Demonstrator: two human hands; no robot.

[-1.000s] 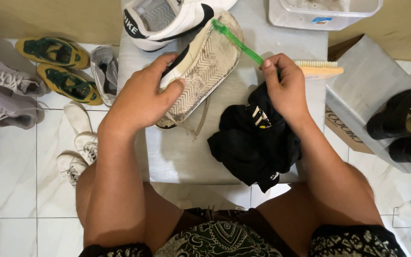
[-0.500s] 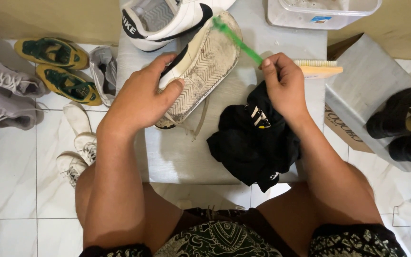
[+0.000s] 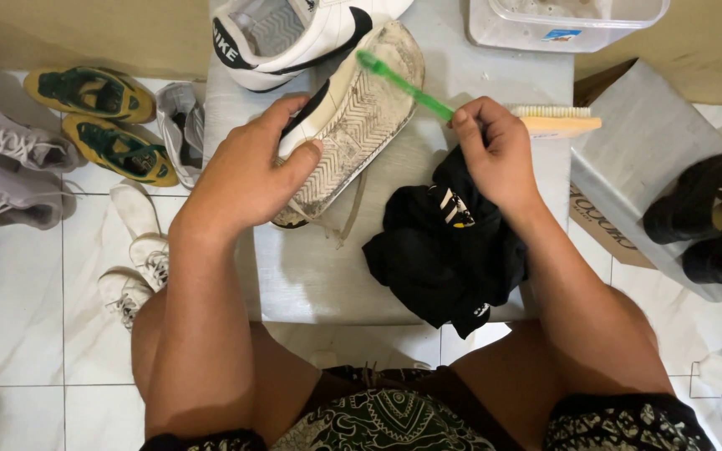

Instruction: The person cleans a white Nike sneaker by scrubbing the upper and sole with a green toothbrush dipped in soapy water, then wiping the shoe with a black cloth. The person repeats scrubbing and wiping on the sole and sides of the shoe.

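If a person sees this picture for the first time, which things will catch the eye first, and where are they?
At the centre, the left hand holds a white shoe sole-up on the grey table, while the right hand holds a green toothbrush with its head at the dirty sole. A crumpled black cloth lies on the table under the right hand. On the tiled floor at the left, yellow-and-green shoes stand out among pale ones.

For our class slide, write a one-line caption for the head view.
Left hand grips an upturned shoe while right hand holds a green toothbrush at its sole.
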